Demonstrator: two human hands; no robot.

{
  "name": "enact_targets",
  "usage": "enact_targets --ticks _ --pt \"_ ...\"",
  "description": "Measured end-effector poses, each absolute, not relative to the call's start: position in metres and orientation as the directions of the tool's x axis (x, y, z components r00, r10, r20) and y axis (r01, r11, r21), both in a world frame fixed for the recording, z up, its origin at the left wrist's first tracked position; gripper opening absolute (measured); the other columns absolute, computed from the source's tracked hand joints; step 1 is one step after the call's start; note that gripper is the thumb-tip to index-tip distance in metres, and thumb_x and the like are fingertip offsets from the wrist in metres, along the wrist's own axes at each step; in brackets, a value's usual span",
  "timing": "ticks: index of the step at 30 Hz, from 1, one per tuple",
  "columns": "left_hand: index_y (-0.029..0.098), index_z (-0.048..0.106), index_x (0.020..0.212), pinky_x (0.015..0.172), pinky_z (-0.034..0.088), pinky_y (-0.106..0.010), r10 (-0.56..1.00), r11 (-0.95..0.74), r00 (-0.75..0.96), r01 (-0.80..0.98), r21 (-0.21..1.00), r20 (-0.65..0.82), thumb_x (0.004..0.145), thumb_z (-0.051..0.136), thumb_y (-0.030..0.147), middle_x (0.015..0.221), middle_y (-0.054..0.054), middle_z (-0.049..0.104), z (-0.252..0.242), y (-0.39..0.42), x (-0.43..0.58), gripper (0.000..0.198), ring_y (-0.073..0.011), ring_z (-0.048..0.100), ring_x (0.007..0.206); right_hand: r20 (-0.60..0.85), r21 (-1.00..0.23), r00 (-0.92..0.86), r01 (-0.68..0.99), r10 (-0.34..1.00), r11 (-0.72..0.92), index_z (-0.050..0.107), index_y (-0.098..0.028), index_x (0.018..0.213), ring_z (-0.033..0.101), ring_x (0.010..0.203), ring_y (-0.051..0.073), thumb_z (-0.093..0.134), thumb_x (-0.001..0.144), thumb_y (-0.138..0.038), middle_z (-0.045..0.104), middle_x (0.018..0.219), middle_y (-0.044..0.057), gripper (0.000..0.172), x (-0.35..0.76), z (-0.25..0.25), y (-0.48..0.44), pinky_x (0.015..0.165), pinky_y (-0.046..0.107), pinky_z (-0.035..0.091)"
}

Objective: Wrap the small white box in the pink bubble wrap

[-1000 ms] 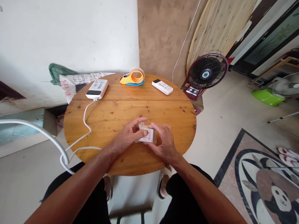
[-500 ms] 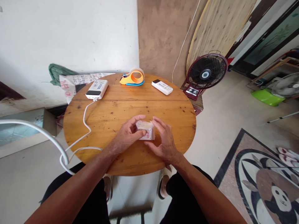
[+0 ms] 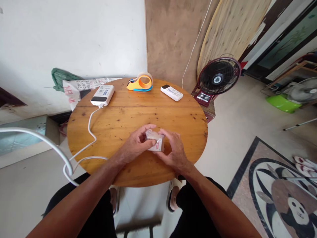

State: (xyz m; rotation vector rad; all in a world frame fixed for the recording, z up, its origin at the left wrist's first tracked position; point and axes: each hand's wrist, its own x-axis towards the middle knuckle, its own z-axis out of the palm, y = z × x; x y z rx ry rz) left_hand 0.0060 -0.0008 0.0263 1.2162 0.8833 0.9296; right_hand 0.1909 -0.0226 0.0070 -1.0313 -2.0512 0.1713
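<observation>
A small white box (image 3: 158, 144) with red print, in loose clear plastic film, is held low over the near middle of the round wooden table (image 3: 119, 129). My left hand (image 3: 137, 142) grips it from the left, thumb pressed on top and fingers round the far side. On the right, my right hand (image 3: 173, 147) has its index finger at the far corner, by the bunched film, and its thumb at the near edge. Whether the box touches the tabletop is hard to see.
Along the far side lie a white power bank (image 3: 102, 95) with a plugged-in cable (image 3: 91, 132), an orange tape dispenser (image 3: 141, 82) and a second white power bank (image 3: 171, 92). A fan (image 3: 218, 79) stands beyond the right edge. A white wall (image 3: 74, 33) rises behind the table.
My right hand's fingers and thumb have closed in on the box's right side. The box has tilted and shifted slightly, and the film at its far end is bunched differently.
</observation>
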Motion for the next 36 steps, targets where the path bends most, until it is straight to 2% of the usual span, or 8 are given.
enact_targets --ticks 9,15,18,23,26,28,31,36 --pt "0.019 0.052 0.129 0.076 0.045 -0.03 0.915 0.165 0.394 -0.166 0.972 -0.088 0.079 0.067 0.04 0.101 -0.005 0.065 0.02 0.0 0.001 0.056 -0.0186 0.06 0.086 0.604 -0.467 -0.312 0.607 0.734 0.643 0.038 -0.026 0.135 0.058 0.101 0.025 0.069 0.079 -0.034 0.063 0.117 0.007 0.065 0.191 0.008 -0.022 0.092 0.043 0.041" --pt "0.017 0.055 0.122 0.071 0.046 -0.029 0.925 0.199 0.348 -0.109 0.974 -0.15 0.068 0.074 0.033 0.095 -0.004 0.068 0.026 0.0 0.006 0.059 -0.0175 0.062 0.078 0.545 -0.52 -0.298 0.612 0.783 0.596 0.041 -0.025 0.134 0.059 0.102 0.026 0.072 0.075 -0.035 0.064 0.116 0.007 0.067 0.191 0.008 -0.023 0.092 0.043 0.043" --pt "0.016 0.055 0.124 0.069 0.047 -0.029 0.93 0.199 0.331 -0.083 0.976 -0.161 0.068 0.074 0.036 0.091 -0.004 0.069 0.028 0.0 0.007 0.063 -0.0177 0.062 0.076 0.521 -0.542 -0.289 0.615 0.803 0.573 0.047 -0.025 0.128 0.059 0.103 0.026 0.072 0.074 -0.034 0.064 0.116 0.007 0.06 0.191 0.008 -0.023 0.092 0.043 0.045" --pt "0.018 0.055 0.129 0.085 0.047 -0.035 0.949 0.158 0.291 -0.111 0.981 -0.12 0.076 0.067 0.045 0.104 -0.007 0.069 0.025 0.0 0.005 0.061 -0.0229 0.063 0.094 0.449 -0.618 -0.237 0.614 0.862 0.491 0.056 -0.024 0.118 0.061 0.104 0.025 0.072 0.075 -0.035 0.067 0.114 0.007 0.047 0.196 0.008 -0.016 0.094 0.043 0.045" --pt "0.017 0.057 0.125 0.093 0.045 -0.038 0.967 0.133 0.234 -0.133 0.982 -0.099 0.079 0.064 0.045 0.117 -0.01 0.065 0.02 0.002 0.005 0.055 -0.0248 0.061 0.105 0.327 -0.682 -0.233 0.613 0.916 0.399 0.054 -0.022 0.123 0.06 0.109 0.025 0.071 0.077 -0.033 0.065 0.121 0.008 0.05 0.2 0.007 -0.011 0.097 0.044 0.044" --pt "0.016 0.057 0.123 0.096 0.043 -0.037 0.987 0.066 0.147 -0.05 0.997 -0.058 0.079 0.064 0.042 0.125 -0.011 0.061 0.017 0.003 0.005 0.051 -0.0255 0.057 0.113 0.279 -0.683 -0.253 0.626 0.926 0.376 0.05 -0.022 0.13 0.058 0.115 0.027 0.07 0.078 -0.032 0.061 0.128 0.01 0.056 0.202 0.007 -0.009 0.099 0.046 0.043" --pt "0.018 0.057 0.121 0.096 0.043 -0.036 0.998 -0.051 0.046 0.092 0.994 0.047 0.08 0.063 0.039 0.129 -0.01 0.058 0.014 0.002 0.005 0.046 -0.0253 0.054 0.116 0.285 -0.65 -0.285 0.645 0.915 0.403 0.045 -0.022 0.136 0.054 0.121 0.029 0.07 0.077 -0.036 0.057 0.134 0.012 0.065 0.203 0.007 -0.009 0.101 0.049 0.041" --pt "0.016 0.056 0.119 0.096 0.044 -0.037 0.995 -0.027 0.095 0.027 0.999 0.024 0.083 0.058 0.035 0.122 -0.01 0.061 0.013 0.003 0.005 0.041 -0.0235 0.057 0.111 0.339 -0.681 -0.26 0.595 0.904 0.426 0.048 -0.023 0.132 0.052 0.125 0.028 0.066 0.081 -0.038 0.055 0.135 0.012 0.056 0.203 0.009 -0.011 0.104 0.049 0.04"
